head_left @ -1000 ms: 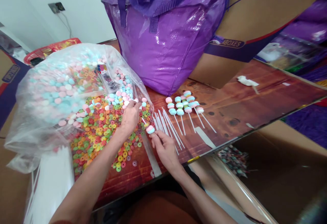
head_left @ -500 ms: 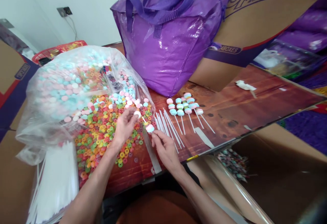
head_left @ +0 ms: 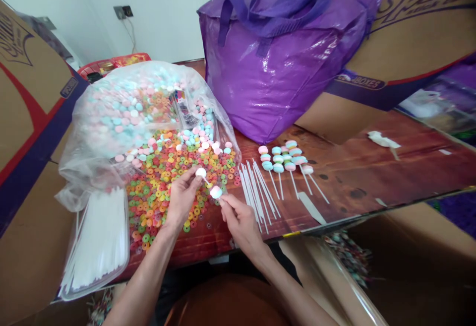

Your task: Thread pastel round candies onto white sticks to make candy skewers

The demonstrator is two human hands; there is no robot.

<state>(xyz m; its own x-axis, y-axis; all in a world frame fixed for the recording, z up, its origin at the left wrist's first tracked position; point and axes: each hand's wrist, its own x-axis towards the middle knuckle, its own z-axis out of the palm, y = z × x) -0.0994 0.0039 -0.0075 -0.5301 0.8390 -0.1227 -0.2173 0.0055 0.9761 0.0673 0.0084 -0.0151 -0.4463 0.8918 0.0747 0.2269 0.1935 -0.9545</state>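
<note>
My left hand (head_left: 184,194) pinches a small white round candy (head_left: 201,172) at the tip of a thin white stick. My right hand (head_left: 238,219) pinches that stick lower down, with a pink and blue candy (head_left: 216,192) threaded on it just above the fingers. Both hands hover over a spread of small coloured ring candies (head_left: 163,177) on the wood-patterned table (head_left: 353,167). A row of loose white sticks (head_left: 258,187) lies just right of my right hand. Beyond them lie several finished candy skewers (head_left: 284,160).
A big clear plastic bag (head_left: 126,112) of pastel candies lies open at the back left. A clear pack of white sticks (head_left: 98,239) sits at the front left. A purple tote bag (head_left: 286,53) and cardboard boxes (head_left: 409,23) stand behind. A red basket (head_left: 111,63) is far left.
My left hand has drawn back from the bag's mouth with a white candy and brought it to the stick's tip. The camera view has shifted, so everything sits further right.
</note>
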